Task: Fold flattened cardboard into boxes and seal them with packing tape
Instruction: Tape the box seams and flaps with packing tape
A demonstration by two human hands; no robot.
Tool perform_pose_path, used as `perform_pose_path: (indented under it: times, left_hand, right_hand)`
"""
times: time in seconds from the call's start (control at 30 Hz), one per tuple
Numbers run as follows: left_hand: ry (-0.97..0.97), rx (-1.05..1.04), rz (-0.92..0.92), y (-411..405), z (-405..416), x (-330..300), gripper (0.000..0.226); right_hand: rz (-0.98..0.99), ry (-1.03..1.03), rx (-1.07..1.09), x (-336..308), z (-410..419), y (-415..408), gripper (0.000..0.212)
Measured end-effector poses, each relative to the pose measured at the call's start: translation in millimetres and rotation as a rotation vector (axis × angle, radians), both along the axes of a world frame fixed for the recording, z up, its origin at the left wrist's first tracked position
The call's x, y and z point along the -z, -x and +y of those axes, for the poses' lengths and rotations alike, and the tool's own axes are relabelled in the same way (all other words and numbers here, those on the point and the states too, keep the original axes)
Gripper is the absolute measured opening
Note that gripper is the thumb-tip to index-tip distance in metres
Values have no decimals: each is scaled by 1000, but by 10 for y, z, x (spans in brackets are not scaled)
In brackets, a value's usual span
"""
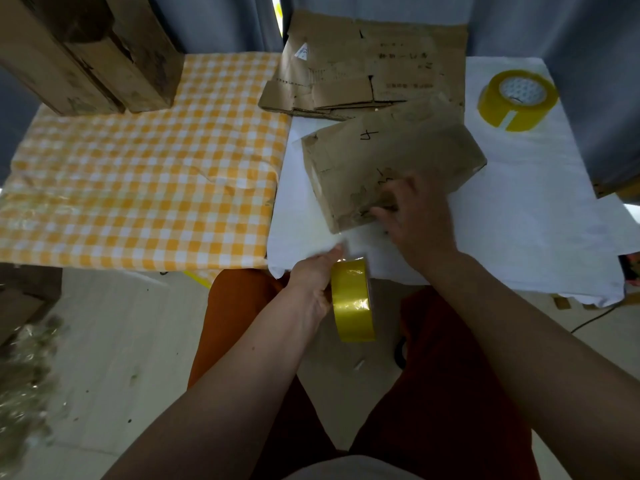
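A folded brown cardboard box [388, 164] lies tilted on the white cloth [519, 220]. My right hand [412, 216] rests on its near corner, fingers spread over the top and thumb along the near edge. My left hand [311, 285] grips a yellow roll of packing tape [353, 299] just off the table's near edge, below the box. A clear strip of tape seems to run from the roll up to the box's near corner. Flattened cardboard sheets [367, 67] lie stacked behind the box.
A second yellow tape roll [517, 98] stands at the back right of the white cloth. Finished brown boxes [86, 50] are stacked at the back left on the yellow checked tablecloth [138, 188]. Crumpled clear tape scraps [24, 375] lie on the floor at left.
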State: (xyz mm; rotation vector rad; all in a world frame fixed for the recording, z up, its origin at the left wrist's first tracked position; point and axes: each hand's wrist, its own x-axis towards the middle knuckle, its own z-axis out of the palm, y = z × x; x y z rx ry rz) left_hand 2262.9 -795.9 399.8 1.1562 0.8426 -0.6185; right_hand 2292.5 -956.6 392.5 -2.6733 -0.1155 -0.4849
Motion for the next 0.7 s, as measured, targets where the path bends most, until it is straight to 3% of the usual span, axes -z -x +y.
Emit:
perform_pose_path:
  times: [0.1,0.2,0.3,0.4,0.5,0.57,0.7]
  left_hand:
    - [-20,13,-18,36,1,13,22]
    - [-19,64,-75,104,47,17,6]
    - [-48,124,-183,158,147,22,10]
    - [-78,169,-302,219,212,-41,12]
    - [-129,187,-414,286,240,-124,15]
    - [-180,193,-493,330,238,-156,18]
    - [-243,201,-601,423,209,-256,15]
  right_hand:
    - [128,215,-266,5,196,-223,57]
    - [277,279,-278,38,238,-325,66]
    - [267,84,-276,-26,240,-285,55]
    - [215,-238,-212,-145,253,-120,31]
    - [375,-607,-210,-330,289,174,17]
    - [449,-649,-240,-392,308,336,18]
    - [406,-649,-236,-425,319,523,25]
